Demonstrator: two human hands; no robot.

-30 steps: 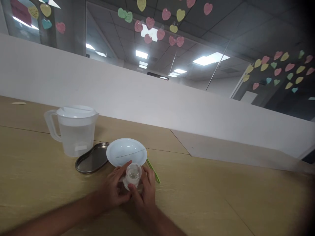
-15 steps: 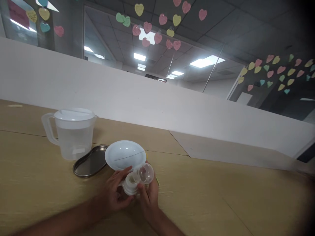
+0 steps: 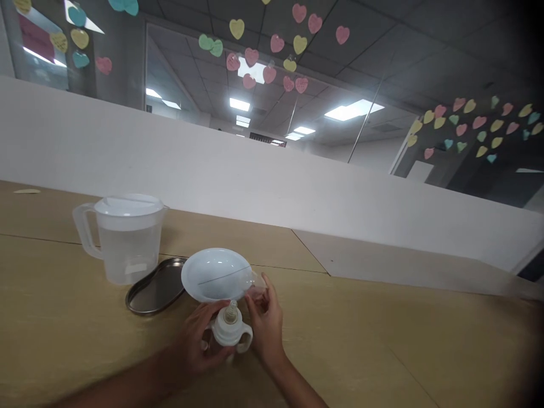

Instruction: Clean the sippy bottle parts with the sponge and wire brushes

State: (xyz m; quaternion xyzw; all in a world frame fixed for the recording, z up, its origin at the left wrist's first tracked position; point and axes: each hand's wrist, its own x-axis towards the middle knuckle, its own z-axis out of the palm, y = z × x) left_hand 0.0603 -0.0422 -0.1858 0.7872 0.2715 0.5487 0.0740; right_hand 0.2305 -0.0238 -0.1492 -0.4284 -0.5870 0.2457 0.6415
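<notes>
A small white baby bottle [image 3: 229,330] with two side handles and a bare teat stands on the wooden table. My left hand [image 3: 199,339] is wrapped round its left side and holds it. My right hand [image 3: 267,320] pinches the clear dome cap [image 3: 254,285], lifted off to the right of the bottle and next to the rim of a white bowl [image 3: 215,274]. The bowl sits just behind the bottle.
A clear plastic jug [image 3: 125,238] with a white lid and water in it stands at the left. A steel kidney tray [image 3: 156,287] lies between jug and bowl. A white partition wall [image 3: 272,187] runs along the table's far edge.
My right hand has taken the clear cap off the bottle and moved it up and to the right. The teat now shows. My left hand has stayed on the bottle.
</notes>
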